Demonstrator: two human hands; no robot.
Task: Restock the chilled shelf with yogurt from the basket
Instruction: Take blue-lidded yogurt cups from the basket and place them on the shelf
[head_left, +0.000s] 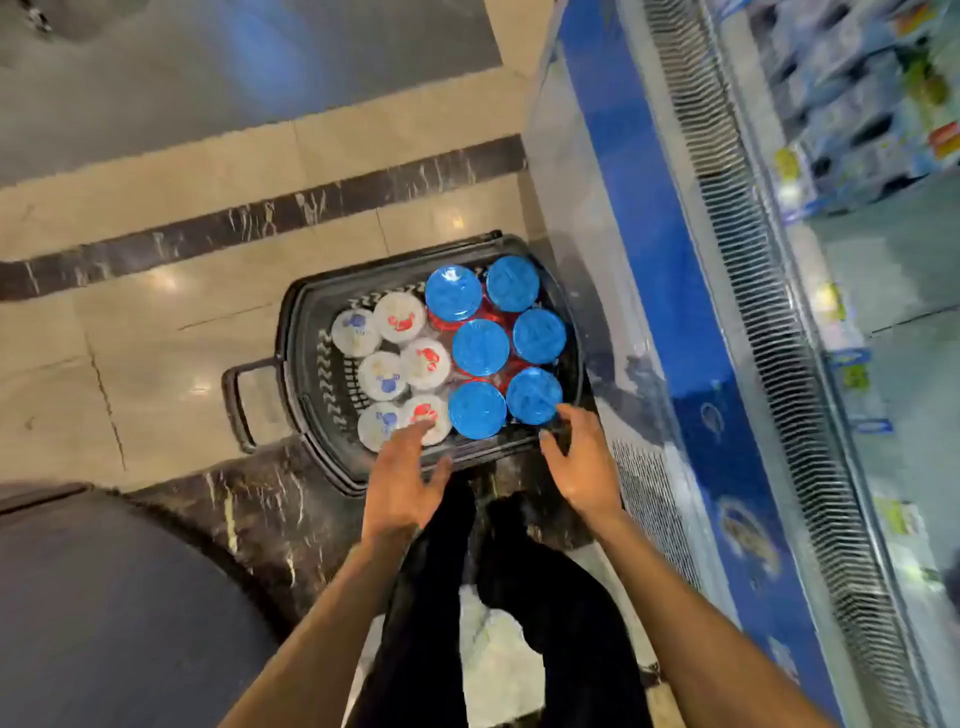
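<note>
Yogurt fills the black basket (306, 374), which sits on the tiled floor (156, 322) just beside the blue front of the chiller (649, 234). Six blue-lidded tubs (480, 347) stand packed along the basket's chiller-side edge, and six white-lidded cups (382, 375), printed with red or blue marks, stand along the opposite edge, where a handle (236, 400) sticks out. All of them are upright and touch their neighbours.

Both arms reach down over the basket's near edge. The left hand (402, 483) is spread flat with straight fingers and holds nothing; its fingertips lie over the white-lidded cup (426, 423) in the middle of the near edge, though contact cannot be told. The right hand (582, 465) is also spread and has hold of nothing. Its fingertips are just beside the blue-lidded tub (534, 396) at the near chiller-side corner, and its thumb hangs over the near rim.

Legs in dark trousers (431, 597) stand below the hands. A metal grille (727, 208) runs along the chiller's top, and beyond it a shelf (852, 104) holds blurred packs.
</note>
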